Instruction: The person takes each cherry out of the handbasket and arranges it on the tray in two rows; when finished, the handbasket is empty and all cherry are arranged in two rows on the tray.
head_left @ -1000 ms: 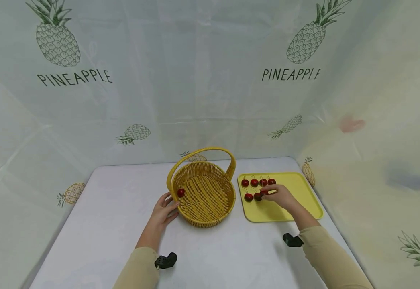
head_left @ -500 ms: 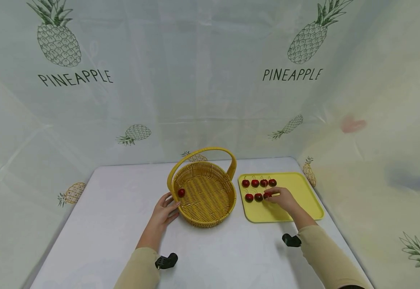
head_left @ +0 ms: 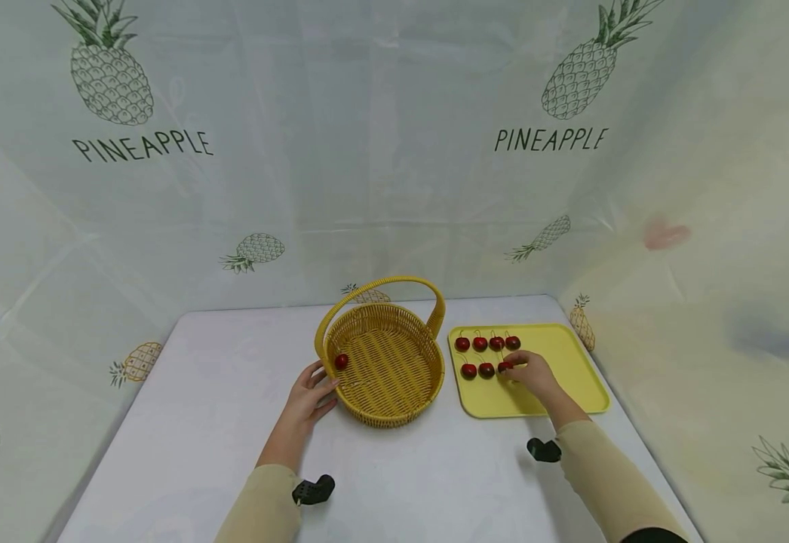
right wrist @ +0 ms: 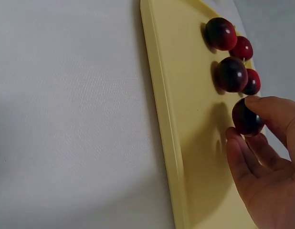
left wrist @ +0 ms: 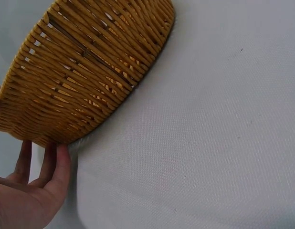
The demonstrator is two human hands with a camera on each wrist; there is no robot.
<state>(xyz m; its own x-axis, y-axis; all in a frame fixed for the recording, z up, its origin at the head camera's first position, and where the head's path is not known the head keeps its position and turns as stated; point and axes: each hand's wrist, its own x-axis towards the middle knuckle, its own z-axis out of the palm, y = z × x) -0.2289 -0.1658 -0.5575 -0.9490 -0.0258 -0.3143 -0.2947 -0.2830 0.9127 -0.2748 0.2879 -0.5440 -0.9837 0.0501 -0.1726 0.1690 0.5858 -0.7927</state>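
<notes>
A round yellow wicker basket with a tall handle stands mid-table, one red cherry inside near its left wall. My left hand holds the basket's left side, thumb by the rim; in the left wrist view its fingers touch the wall low down. Over the yellow tray, my right hand pinches a dark red cherry between thumb and fingers. That cherry ends the front row on the tray. Several other cherries with stems sit in two rows on its left part.
A white-covered table carries the basket and, to its right, the tray with a low raised rim. Behind and beside the table hangs a pale curtain printed with pineapples.
My right hand has shifted slightly right, and the cherry at its fingertips now sits a little apart from its neighbour. My left hand and the basket have stayed put.
</notes>
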